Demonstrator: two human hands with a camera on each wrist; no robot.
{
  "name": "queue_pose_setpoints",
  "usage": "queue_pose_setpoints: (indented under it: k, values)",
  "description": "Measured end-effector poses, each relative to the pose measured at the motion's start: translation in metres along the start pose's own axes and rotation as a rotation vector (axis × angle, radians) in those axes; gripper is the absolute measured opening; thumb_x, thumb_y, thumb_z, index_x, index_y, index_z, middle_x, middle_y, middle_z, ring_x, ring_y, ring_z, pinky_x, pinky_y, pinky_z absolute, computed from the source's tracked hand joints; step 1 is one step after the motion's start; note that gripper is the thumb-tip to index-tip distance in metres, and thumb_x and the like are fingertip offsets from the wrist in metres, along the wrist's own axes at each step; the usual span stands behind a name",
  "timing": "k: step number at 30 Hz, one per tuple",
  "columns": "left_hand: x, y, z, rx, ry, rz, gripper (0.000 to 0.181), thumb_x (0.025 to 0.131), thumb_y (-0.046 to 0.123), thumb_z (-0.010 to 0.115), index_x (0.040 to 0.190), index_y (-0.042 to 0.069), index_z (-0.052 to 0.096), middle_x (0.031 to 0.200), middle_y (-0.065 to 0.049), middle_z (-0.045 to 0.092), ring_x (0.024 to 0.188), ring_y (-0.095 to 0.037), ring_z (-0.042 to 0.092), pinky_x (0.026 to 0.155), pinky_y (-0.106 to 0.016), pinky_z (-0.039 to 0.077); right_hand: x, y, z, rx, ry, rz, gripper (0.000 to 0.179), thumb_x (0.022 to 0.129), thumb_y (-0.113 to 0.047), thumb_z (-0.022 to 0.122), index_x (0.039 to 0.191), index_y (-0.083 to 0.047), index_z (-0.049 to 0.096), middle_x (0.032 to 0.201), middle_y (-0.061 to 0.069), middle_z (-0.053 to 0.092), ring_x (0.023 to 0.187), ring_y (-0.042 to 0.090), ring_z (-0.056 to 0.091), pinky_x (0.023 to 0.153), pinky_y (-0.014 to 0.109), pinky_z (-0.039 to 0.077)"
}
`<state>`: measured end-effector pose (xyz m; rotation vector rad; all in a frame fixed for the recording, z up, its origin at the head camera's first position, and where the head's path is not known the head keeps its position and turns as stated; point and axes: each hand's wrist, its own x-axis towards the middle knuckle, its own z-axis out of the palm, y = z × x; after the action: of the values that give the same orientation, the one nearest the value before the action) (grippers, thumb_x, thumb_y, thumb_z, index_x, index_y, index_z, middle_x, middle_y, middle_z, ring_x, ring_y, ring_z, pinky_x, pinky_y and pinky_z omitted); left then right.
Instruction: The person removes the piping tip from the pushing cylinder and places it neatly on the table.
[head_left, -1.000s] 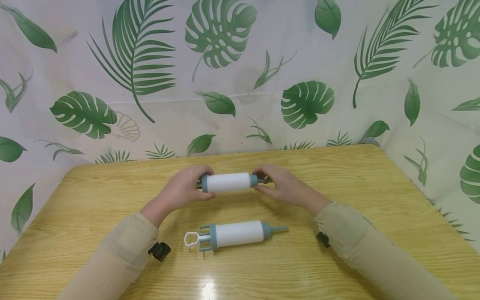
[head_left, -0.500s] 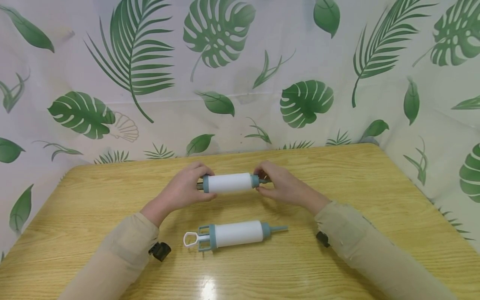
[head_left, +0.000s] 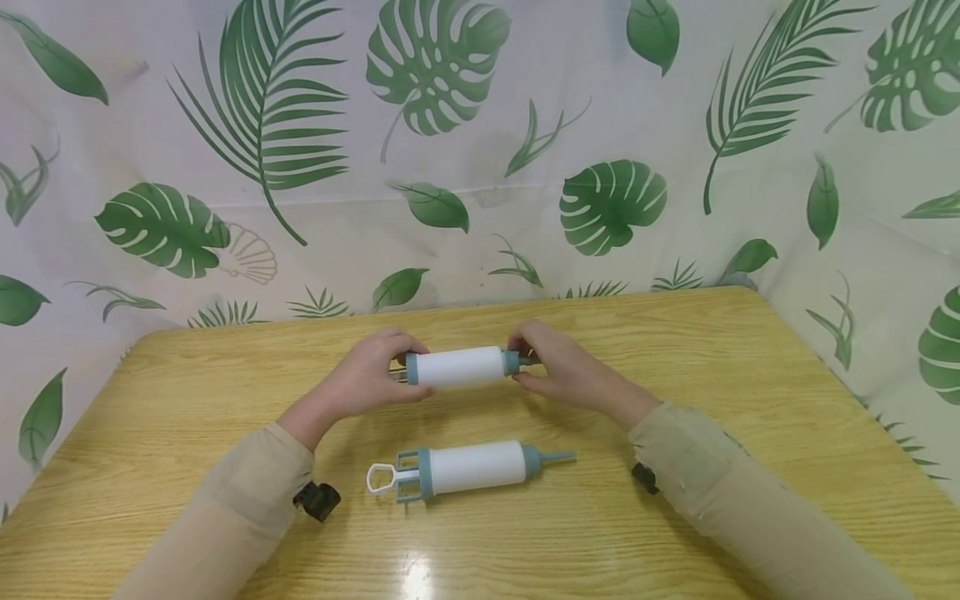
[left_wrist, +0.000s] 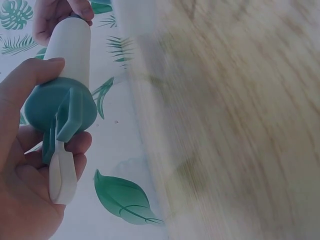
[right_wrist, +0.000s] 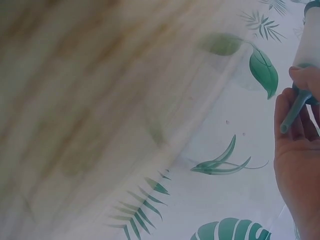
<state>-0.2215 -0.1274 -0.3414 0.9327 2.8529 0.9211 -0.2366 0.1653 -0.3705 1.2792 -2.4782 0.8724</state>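
Note:
A large syringe-like dispenser [head_left: 459, 367], with a white barrel, teal end caps and a narrow teal nozzle [right_wrist: 295, 111], is held sideways over the table by both hands. My left hand [head_left: 369, 375] grips its teal collar end, thumb and fingers on opposite sides. In the left wrist view a white plunger handle [left_wrist: 63, 175] sticks out between teal brackets inside that palm. At the nozzle end, my right hand [head_left: 558, 367] pinches the teal cap between thumb and fingers. A matching dispenser [head_left: 480, 467] lies on the table nearer the body, its white loop handle to the left.
The wood-grain table [head_left: 675, 517] reaches back to a white cloth [head_left: 480, 250] printed with green leaves. Black wrist devices [head_left: 318, 500] are worn below both sleeves, near the lying dispenser's height in the head view.
Both hands stay on the raised dispenser, which has shifted very slightly right in the head view. The left wrist has edged a little left. The lying dispenser stays in place.

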Motion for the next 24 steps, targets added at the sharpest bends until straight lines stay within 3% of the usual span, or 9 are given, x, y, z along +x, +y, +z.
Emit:
queue_pose_setpoints:
  k: [9,19,24]
  values:
    - [-0.0009,0.0008,-0.0011,-0.005,0.002,0.003,0.04,0.076,0.028,0.081,0.107,0.005,0.067,0.104,-0.005,0.06,0.093,-0.02,0.056,0.081,-0.041,0.049,-0.0008,0.0004,-0.0001,-0.012,-0.013,0.016,0.036,0.078,0.001,0.076,0.11,0.0,0.059,0.102,0.008,0.056,0.09,0.017,0.059,0.079,0.026,0.052]
    - [-0.0019,-0.003,-0.0025,-0.014,-0.009,-0.001,0.04,0.077,0.029,0.08,0.106,0.006,0.067,0.103,-0.004,0.061,0.092,-0.019,0.056,0.081,-0.042,0.05,-0.0006,-0.0003,-0.0016,0.003,-0.043,0.066,0.034,0.08,0.004,0.071,0.11,0.002,0.054,0.098,0.006,0.06,0.084,0.014,0.059,0.072,0.024,0.052]
    - [-0.0018,-0.007,0.0011,-0.007,-0.02,-0.033,0.037,0.076,0.028,0.081,0.103,0.007,0.067,0.102,-0.003,0.06,0.092,-0.019,0.056,0.08,-0.038,0.049,-0.0006,-0.0011,-0.0023,0.01,-0.041,0.065,0.033,0.081,0.005,0.07,0.11,0.002,0.054,0.096,0.006,0.06,0.083,0.015,0.06,0.072,0.026,0.052]
